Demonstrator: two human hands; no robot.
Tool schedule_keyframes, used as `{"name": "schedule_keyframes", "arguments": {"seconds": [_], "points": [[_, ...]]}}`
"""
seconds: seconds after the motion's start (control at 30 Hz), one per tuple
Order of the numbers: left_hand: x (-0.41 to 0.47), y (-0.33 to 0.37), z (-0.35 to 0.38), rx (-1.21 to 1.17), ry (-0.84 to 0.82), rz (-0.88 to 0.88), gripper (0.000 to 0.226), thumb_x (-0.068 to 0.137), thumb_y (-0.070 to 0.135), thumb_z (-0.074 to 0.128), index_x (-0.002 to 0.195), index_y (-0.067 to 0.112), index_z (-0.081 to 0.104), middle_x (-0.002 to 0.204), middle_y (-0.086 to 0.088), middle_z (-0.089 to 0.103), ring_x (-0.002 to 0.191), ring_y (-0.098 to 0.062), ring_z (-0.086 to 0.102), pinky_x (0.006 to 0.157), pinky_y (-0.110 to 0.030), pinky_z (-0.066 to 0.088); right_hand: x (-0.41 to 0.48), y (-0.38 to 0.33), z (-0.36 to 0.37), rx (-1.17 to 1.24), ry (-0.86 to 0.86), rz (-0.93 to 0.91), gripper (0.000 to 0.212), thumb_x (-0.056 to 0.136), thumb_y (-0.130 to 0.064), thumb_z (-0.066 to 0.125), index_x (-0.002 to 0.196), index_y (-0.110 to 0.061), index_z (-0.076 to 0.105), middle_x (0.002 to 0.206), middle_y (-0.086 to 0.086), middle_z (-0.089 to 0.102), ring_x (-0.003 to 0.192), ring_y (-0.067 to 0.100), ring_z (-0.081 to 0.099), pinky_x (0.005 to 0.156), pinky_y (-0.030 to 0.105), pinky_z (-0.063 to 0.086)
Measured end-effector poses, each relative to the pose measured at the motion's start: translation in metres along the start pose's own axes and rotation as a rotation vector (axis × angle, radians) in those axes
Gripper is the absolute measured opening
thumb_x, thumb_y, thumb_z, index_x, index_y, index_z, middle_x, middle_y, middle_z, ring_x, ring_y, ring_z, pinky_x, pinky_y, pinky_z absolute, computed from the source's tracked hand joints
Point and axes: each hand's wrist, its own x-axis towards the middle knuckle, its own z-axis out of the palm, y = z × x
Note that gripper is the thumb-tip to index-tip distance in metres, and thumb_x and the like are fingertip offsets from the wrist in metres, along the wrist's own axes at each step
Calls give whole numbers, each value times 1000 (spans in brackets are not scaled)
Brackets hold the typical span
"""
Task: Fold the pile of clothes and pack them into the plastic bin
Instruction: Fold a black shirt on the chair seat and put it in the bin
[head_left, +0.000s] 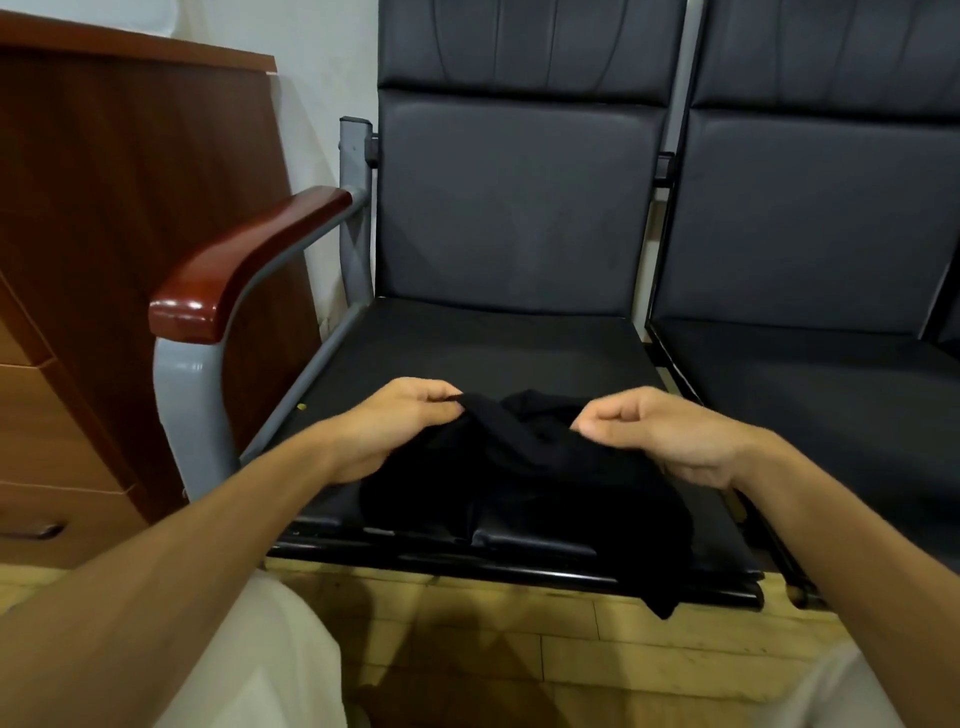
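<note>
A: Status on the clothing?
B: One black garment (519, 488), bunched, not flat. Plain dark fabric, no print I can make out. Creases are hard to read, black on black.
A: Location?
B: Front half of the chair seat (467, 343). One corner hangs over the seat's front edge, above the floor (519, 654).
A: Hands?
B: Both are on its far edge, which is lifted off the seat. Left hand (400, 426): fingers (436, 391) curled, thumb pressed against them, pinching a ridge of fabric.
A: Right?
B: Right hand (670, 441): fingers (618, 410) curled tight toward the palm, thumb tucked against the cloth. Reads as a grip on the fabric, but the contact point is hidden under the knuckles.
A: Hands touching?
B: No, they're apart, with a hump of cloth between them.
A: Surroundings?
B: Dark padded seat on a grey metal frame, wooden armrest (244, 265) on the left. Second seat (810, 384) just beside it on the right. Brown wooden cabinet (104, 208) left of the armrest.
</note>
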Motion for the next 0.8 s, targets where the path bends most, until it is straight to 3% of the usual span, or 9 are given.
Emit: {"name": "schedule_keyframes", "arguments": {"seconds": [0.07, 0.13, 0.23, 0.3, 0.4, 0.47, 0.57, 0.67, 0.8], "points": [[-6, -6, -5, 211, -141, -65, 16, 95, 10, 55, 100, 8, 69, 93, -10, 71, 87, -21, 67, 78, -26, 53, 1, 6, 3, -190, -49, 107, 27, 96, -29, 55, 101, -7, 70, 79, 2, 64, 64, 9, 59, 54, 19, 46], [-11, -13, -9, 456, -258, -98, 12, 91, 17, 63, 100, 15, 70, 95, -6, 71, 87, -17, 67, 79, -24, 49, 10, 18, 2, -338, 101, 158, 24, 98, -25, 53, 96, -6, 68, 79, 4, 66, 62, 14, 63, 51, 23, 52], [-18, -17, -14, 684, -345, -140, 30, 85, 32, 72, 113, 28, 61, 95, 5, 60, 81, -6, 58, 74, -19, 42, 23, 35, -5, -578, 370, 184, 19, 96, -26, 56, 94, -12, 67, 86, 7, 70, 70, 17, 67, 59, 26, 57], [-21, -17, -16, 704, -357, -149, 44, 84, 39, 70, 124, 32, 52, 108, 10, 52, 93, -4, 54, 77, -17, 41, 28, 40, -5, -595, 450, 185, 26, 95, -37, 56, 105, -15, 64, 93, 2, 69, 82, 19, 67, 73, 31, 56], [-20, -21, -13, 789, -349, -117, 60, 84, 49, 66, 136, 35, 40, 124, 11, 38, 113, -7, 43, 94, -22, 40, 35, 33, 7, -575, 468, 116, 45, 91, -52, 56, 122, -20, 59, 114, -3, 63, 107, 17, 59, 87, 26, 44], [-15, -27, -9, 940, -331, -71, 70, 85, 49, 64, 144, 31, 31, 129, 9, 32, 119, -10, 34, 104, -29, 36, 42, 29, 16, -538, 447, 43, 44, 87, -55, 60, 117, -23, 62, 111, -5, 64, 104, 14, 58, 83, 23, 41], [-4, -36, 0, 1059, -269, 44, 66, 89, 40, 64, 145, 27, 32, 127, 5, 34, 119, -14, 31, 107, -31, 32, 57, 26, 24, -549, 477, -1, 21, 88, -42, 66, 98, -23, 68, 97, -4, 67, 97, 14, 59, 79, 23, 41], [9, -39, 2, 1130, -157, 129, 49, 91, 26, 63, 136, 27, 44, 121, 3, 42, 116, -18, 38, 101, -32, 36, 69, 27, 16, -348, 646, 15, 12, 90, -26, 64, 81, -20, 68, 88, 2, 70, 93, 20, 63, 80, 28, 48], [29, -42, -8, 1170, -92, 44, 43, 93, 24, 57, 136, 25, 48, 129, 1, 46, 123, -19, 43, 105, -38, 35, 57, 20, -2, 310, 783, 67, 19, 97, -16, 53, 84, -12, 66, 98, 14, 70, 88, 27, 65, 86, 43, 54]]}}
